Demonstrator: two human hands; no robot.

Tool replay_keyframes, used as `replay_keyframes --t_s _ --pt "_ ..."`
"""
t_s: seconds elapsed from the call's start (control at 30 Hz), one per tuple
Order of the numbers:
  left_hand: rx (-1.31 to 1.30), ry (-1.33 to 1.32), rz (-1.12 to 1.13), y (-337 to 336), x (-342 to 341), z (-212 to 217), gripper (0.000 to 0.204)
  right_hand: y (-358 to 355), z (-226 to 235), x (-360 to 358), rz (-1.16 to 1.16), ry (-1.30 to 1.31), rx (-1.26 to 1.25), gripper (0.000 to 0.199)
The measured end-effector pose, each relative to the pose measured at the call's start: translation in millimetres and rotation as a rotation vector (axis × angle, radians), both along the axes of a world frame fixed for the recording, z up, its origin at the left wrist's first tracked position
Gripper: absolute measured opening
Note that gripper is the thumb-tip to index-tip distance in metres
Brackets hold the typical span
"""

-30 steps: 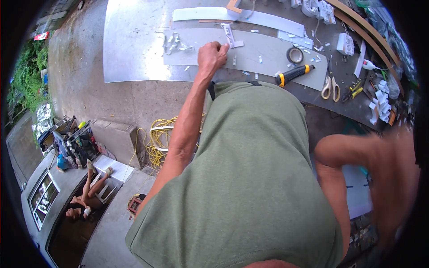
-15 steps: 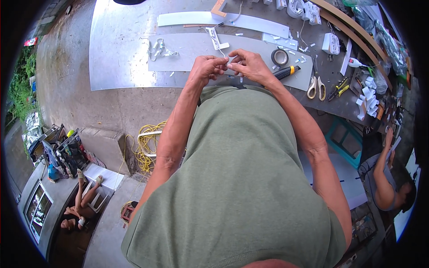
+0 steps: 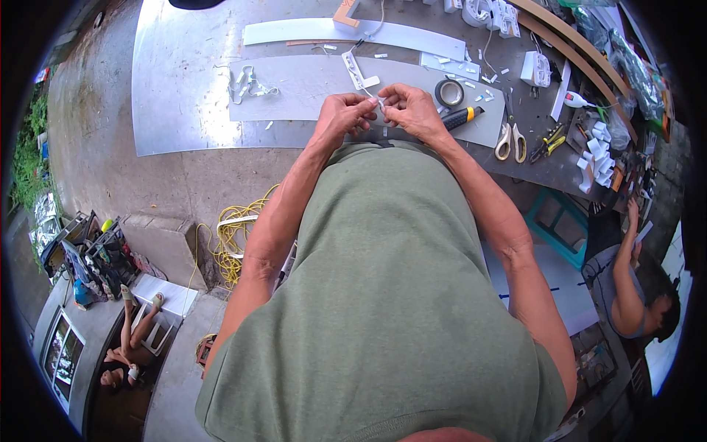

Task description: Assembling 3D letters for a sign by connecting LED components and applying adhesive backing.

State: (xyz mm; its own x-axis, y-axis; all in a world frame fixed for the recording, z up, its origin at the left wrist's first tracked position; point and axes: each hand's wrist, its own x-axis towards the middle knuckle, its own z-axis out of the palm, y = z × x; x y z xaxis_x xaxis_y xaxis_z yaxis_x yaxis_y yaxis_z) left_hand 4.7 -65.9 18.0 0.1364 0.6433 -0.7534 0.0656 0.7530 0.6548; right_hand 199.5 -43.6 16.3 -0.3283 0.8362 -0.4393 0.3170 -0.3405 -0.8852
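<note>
1. Holding state. From my remote view, the left hand point(image 3: 343, 116) and the right hand point(image 3: 411, 112) meet over the near side of the desk point(image 3: 177, 96). The fingers of both are pinched on a small pale piece point(image 3: 381, 105); the exact contact is too small to tell.

2. Location. A thin white wire point(image 3: 370, 93) runs from the held piece to the white L-shaped part point(image 3: 359, 72), which lies just beyond the hands on the grey sheet point(image 3: 302, 92).

3. Risk: wire strain. The span looks short. I judge that drawing the hands nearer could drag the L-shaped part or pull the wire loose.

4. Risk: dropped piece. The grip is on fingertips alone, close to the near edge. A slip could send the piece to the concrete floor point(image 3: 177, 184), or among similar white scraps point(image 3: 482, 96) at right, where it could be hard to pick out.

5. Risk: cut or knock. The utility knife point(image 3: 460, 118) lies just beside the right wrist. I cannot tell whether its blade is out; a rightward sweep could strike it or the tape roll point(image 3: 449, 92).

6. Risk: snag. The looped strand of clear modules point(image 3: 250, 85) lies left of the hands; a wide leftward reach could catch it.
</note>
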Motion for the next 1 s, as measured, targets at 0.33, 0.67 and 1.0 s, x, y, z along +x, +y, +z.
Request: replay_keyframes --t_s 0.33,0.67,1.0 --pt "0.126 -0.089 0.004 -2.2 1.0 -8.1 0.026 0.5 -6.5 2.8 0.022 0.013 -0.097 0.022" --pt "0.145 -0.115 0.056 -3.6 2.5 -3.1 0.024 0.9 -6.1 7.3 -0.024 0.127 -0.237 0.017" --pt "0.114 -0.121 0.063 -6.0 0.3 -8.6 0.019 3.9 -0.1 6.8 0.060 -0.023 -0.223 0.021"
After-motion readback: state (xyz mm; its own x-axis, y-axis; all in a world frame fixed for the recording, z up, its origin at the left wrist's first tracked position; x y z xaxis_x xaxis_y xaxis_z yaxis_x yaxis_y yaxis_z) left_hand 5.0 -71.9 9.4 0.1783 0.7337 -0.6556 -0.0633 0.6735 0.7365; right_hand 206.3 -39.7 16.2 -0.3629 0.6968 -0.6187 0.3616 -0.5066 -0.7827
